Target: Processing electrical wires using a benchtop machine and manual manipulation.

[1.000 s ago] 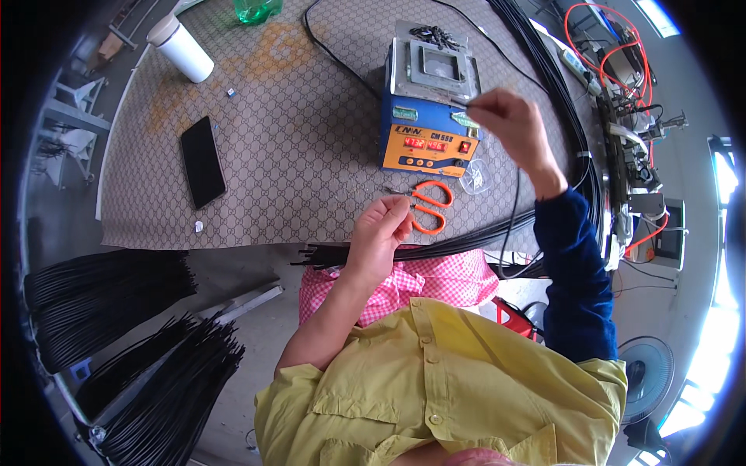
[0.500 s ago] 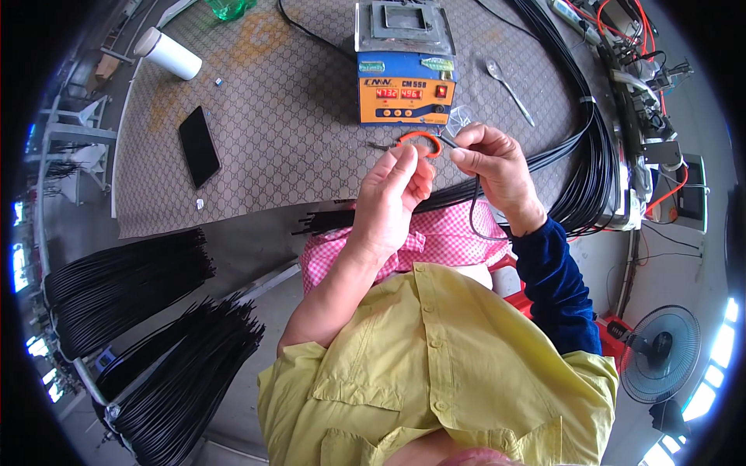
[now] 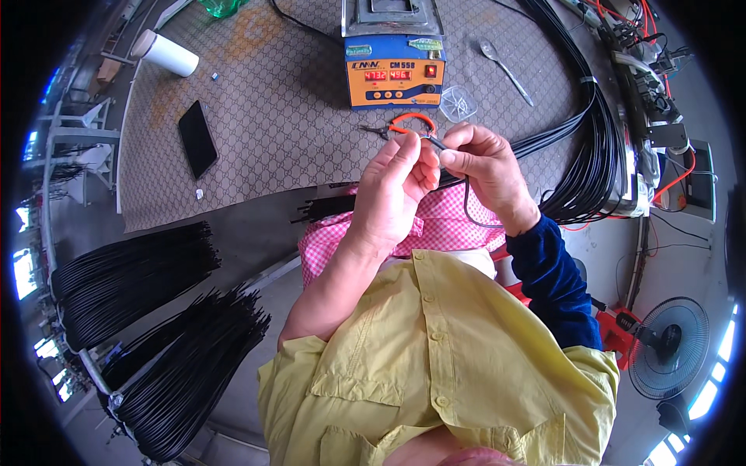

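My right hand point(image 3: 497, 177) pinches a thin black cable point(image 3: 468, 203) close to its end; the cable curves down from my fingers toward my lap. My left hand point(image 3: 392, 186) is closed, thumb against forefinger, at the tip of that same cable. What exactly lies between its fingertips is mostly covered. Just beyond the fingertips, small pliers with orange handles point(image 3: 416, 116) lie on the table. Behind them stands a blue and orange solder pot point(image 3: 395, 70) with a lit red display.
A thick bundle of black cables point(image 3: 594, 147) runs along the table's right side. A small clear dish point(image 3: 457, 104), a spoon point(image 3: 507, 74), a phone point(image 3: 198, 138) and a white cup point(image 3: 165, 53) lie on the patterned tabletop. More cable bundles point(image 3: 186, 373) hang at left; a fan point(image 3: 668, 347) stands right.
My hands have come together, and the left fingertips now meet the cable end held by the right. The pliers show more fully beyond my fingers. The whole view has shifted slightly.
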### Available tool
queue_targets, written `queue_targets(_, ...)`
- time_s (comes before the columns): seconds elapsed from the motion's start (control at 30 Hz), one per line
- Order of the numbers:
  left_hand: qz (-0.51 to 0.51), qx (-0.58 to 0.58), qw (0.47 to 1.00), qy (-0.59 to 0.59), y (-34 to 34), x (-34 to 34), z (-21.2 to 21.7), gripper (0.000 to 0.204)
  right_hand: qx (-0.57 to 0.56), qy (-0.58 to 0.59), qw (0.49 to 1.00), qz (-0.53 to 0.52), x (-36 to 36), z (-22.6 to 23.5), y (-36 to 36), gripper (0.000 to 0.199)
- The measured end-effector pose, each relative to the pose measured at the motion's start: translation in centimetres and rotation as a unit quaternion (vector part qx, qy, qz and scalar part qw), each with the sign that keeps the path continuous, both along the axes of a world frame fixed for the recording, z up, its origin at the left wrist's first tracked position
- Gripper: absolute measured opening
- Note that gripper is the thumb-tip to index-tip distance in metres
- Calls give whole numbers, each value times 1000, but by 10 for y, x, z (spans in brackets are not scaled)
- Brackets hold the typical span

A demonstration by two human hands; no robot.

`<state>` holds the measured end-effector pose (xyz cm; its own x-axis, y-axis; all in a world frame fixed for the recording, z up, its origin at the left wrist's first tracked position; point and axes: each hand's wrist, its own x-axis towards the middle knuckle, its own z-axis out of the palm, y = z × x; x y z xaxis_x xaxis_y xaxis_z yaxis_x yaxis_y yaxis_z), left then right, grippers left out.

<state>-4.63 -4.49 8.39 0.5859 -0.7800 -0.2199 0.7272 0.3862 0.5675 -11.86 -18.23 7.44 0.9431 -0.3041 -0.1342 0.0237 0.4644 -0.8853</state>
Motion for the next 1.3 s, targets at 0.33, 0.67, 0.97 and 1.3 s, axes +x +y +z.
queue_targets(0.33,-6,-5,1000,4,0,-3,2,22,87,-5,996,18,-4,-9,-3,9)
queue_targets(0.67,-37,40,998,26,1,11,0,24,-40,-22,998,44,-5,2,-1,7)
queue_targets(0.97,-72,58,995,42,5,20,0,23,-70,-20,996,44,-5,-4,-3,6)
queue_targets(1.3,-64,23,996,62,5,17,-2,24,57,18,997,40,-7,-7,0,9)
